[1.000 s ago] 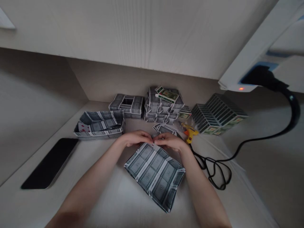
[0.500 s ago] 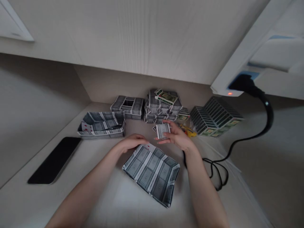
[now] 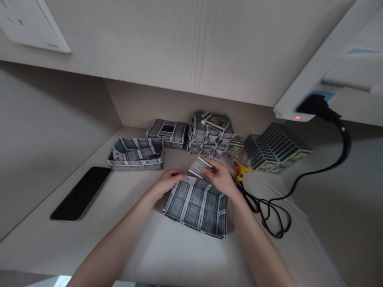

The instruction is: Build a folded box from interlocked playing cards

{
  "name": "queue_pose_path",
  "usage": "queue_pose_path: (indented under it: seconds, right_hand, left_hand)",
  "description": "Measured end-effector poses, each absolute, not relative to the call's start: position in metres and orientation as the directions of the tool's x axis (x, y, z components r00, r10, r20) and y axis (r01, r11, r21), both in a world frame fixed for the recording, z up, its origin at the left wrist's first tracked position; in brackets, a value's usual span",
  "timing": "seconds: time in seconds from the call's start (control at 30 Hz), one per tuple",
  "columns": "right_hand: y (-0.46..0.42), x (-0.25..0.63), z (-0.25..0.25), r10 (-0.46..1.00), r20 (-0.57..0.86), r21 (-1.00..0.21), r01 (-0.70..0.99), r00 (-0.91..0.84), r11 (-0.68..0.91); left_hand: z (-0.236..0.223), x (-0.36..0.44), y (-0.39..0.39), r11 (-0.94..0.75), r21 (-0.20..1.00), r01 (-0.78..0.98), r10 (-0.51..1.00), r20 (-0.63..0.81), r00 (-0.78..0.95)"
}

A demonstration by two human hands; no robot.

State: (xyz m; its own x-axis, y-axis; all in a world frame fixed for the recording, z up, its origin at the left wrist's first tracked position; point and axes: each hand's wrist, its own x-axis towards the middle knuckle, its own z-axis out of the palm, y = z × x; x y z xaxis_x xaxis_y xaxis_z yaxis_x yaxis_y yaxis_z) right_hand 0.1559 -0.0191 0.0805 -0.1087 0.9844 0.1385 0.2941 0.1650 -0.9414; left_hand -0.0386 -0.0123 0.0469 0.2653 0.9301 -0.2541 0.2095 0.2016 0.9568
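Observation:
An open tray made of playing cards (image 3: 194,205), backs showing, lies on the desk before me. My left hand (image 3: 170,181) pinches its far left edge, beside a card with red diamonds (image 3: 188,180). In my right hand (image 3: 219,175) is a playing card (image 3: 198,166), back pattern up, held between thumb and fingers just above the tray's far edge. Whether it is one card or a folded piece, I cannot tell. Behind my right hand lies a yellow glue gun (image 3: 241,169), partly covered by clear plastic.
A longer card tray (image 3: 136,164) stands at the left, with a black phone (image 3: 82,194) in front. Card-built boxes (image 3: 206,137) and stacked card packs (image 3: 277,147) line the back. A black cable (image 3: 299,175) loops down from the power strip (image 3: 289,116).
The tray has turned so its far edge lies more level. My right hand has brought the card closer to that edge and tilted it. The view has shifted slightly.

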Motion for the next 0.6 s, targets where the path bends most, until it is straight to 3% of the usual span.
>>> queue_pose_path:
  seconds: [0.1,0.3,0.6]
  right_hand:
    - [-0.026,0.148,0.079,0.956,0.227,-0.855,0.432,-0.188,0.288]
    - [-0.032,0.142,0.082,0.901,0.337,-0.763,0.482,-0.272,0.431]
    - [-0.031,0.147,0.087,0.869,0.342,-0.647,0.582,-0.356,0.493]
  left_hand:
    - [0.048,-0.039,-0.014,0.16,0.959,0.235,0.939,-0.221,0.263]
    - [0.047,-0.039,-0.015,0.094,0.96,0.263,0.955,-0.162,0.25]
    - [0.044,-0.039,-0.016,0.056,0.965,0.255,0.954,-0.126,0.271]
